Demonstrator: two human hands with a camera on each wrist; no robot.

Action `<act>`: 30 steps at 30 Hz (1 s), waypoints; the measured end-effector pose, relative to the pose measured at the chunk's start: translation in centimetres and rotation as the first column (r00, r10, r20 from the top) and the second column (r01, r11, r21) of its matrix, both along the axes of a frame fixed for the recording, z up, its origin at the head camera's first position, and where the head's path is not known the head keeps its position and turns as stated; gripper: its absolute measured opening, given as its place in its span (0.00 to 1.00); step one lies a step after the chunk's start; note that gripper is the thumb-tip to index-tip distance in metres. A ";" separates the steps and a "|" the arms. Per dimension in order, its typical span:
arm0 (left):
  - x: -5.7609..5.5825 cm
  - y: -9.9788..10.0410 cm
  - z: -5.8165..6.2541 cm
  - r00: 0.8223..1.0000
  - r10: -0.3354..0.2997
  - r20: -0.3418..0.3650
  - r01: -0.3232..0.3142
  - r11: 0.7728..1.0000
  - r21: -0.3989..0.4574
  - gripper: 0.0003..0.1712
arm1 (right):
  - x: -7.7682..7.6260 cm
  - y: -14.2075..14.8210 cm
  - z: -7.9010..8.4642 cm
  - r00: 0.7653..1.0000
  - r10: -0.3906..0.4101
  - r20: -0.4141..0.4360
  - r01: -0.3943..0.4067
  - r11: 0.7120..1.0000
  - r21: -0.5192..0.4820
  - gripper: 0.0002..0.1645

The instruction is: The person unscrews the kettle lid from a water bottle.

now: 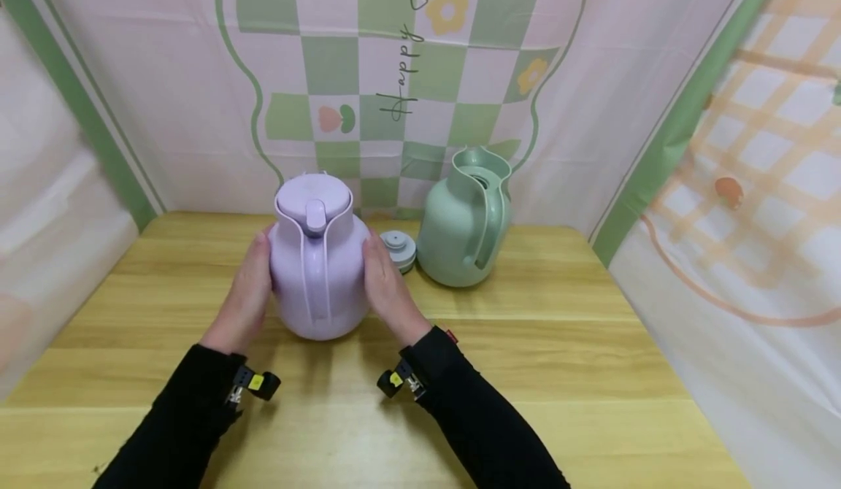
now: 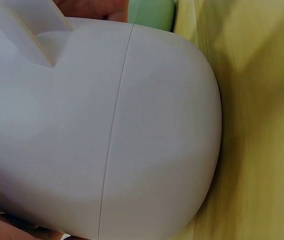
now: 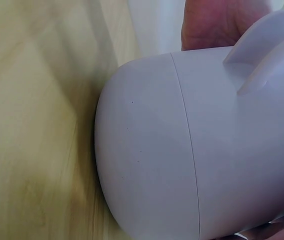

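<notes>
A lilac thermos jug [image 1: 285, 285] stands upright on the table, its handle facing me and its lid [image 1: 312, 195] on top. My left hand [image 1: 248, 292] holds the left side of its body, while my right hand [image 1: 391, 288] holds the right side, so the jug is between both palms. In the left wrist view the rounded lower body [image 2: 152, 125] fills most of the picture, with its base close against the wood. From the right wrist, the same smooth lilac body [image 3: 142, 145] shows a thin seam around it. The far fingers are mostly hidden behind the jug.
A green thermos jug [image 1: 447, 241] with an uncovered mouth stands to the right. Between the two jugs lies a grey-blue round stopper [image 1: 398, 247], partly behind my right hand. The wooden table [image 1: 525, 379] ends at a patterned cloth backdrop [image 1: 177, 109].
</notes>
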State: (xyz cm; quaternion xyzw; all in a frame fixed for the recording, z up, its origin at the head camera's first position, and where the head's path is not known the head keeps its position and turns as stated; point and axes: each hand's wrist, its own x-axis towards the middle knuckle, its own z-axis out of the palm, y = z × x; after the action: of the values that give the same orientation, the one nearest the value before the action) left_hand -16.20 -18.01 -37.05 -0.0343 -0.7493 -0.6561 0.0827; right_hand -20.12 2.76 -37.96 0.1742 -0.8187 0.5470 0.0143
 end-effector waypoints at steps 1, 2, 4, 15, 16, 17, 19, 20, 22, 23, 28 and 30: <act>0.1 0.1 0.0 1.000 -0.001 -0.001 0.001 1.000 -0.001 0.41 | 0.1 0.1 0.0 1.000 0.002 0.000 -0.002 1.000 -0.004 0.43; 0.2 0.2 0.0 1.000 -0.002 -0.003 0.002 1.000 -0.002 0.41 | 0.3 0.2 0.1 1.000 0.007 -0.005 -0.007 1.000 -0.010 0.43; 0.3 0.4 0.0 1.000 -0.007 -0.003 0.007 1.000 -0.006 0.41 | 0.5 0.5 0.1 1.000 0.013 -0.009 -0.013 1.000 -0.018 0.42; 1.3 1.5 -0.2 0.999 -0.032 -0.014 0.032 0.999 -0.026 0.40 | 1.7 2.0 0.0 1.000 0.027 0.011 -0.027 0.999 -0.041 0.41; 1.3 1.6 -0.3 0.999 -0.036 -0.012 0.035 0.999 -0.026 0.40 | 1.8 2.1 -0.1 1.000 0.030 0.001 -0.030 0.999 -0.043 0.41; 1.4 1.7 -0.3 0.999 -0.039 -0.014 0.039 0.999 -0.030 0.40 | 1.8 2.2 -0.1 0.999 0.031 -0.008 -0.031 0.999 -0.041 0.41; 1.5 1.8 -0.4 0.999 -0.043 -0.019 0.042 0.998 -0.038 0.40 | 2.0 2.4 -0.2 0.999 0.033 -0.013 -0.034 0.999 -0.041 0.40; 1.5 1.9 -0.4 0.999 -0.046 -0.023 0.045 0.998 -0.042 0.39 | 2.0 2.5 -0.2 0.999 0.031 -0.011 -0.032 0.999 -0.043 0.40; 1.6 2.0 -0.5 0.998 -0.050 -0.035 0.048 0.997 -0.060 0.39 | 2.1 2.7 -0.2 1.000 0.027 -0.009 -0.027 0.999 -0.040 0.40; 1.7 2.1 -0.5 0.998 -0.051 -0.039 0.049 0.997 -0.067 0.39 | 2.2 2.8 -0.2 1.000 0.025 -0.004 -0.025 0.999 -0.040 0.41; 1.8 2.6 -0.6 0.998 -0.052 -0.035 0.050 0.996 -0.073 0.40 | 2.3 3.2 -0.2 1.000 0.006 -0.007 -0.006 0.999 -0.038 0.42; 1.8 2.8 -0.6 0.998 -0.050 -0.032 0.047 0.997 -0.068 0.40 | 2.3 3.4 -0.2 1.000 -0.001 -0.005 0.001 0.999 -0.036 0.42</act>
State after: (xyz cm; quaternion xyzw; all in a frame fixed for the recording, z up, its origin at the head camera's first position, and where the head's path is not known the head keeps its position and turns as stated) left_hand -14.39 -15.18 -37.65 -0.0663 -0.7685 -0.6316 0.0782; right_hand -17.84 6.13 -38.15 0.1748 -0.8089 0.5610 0.0200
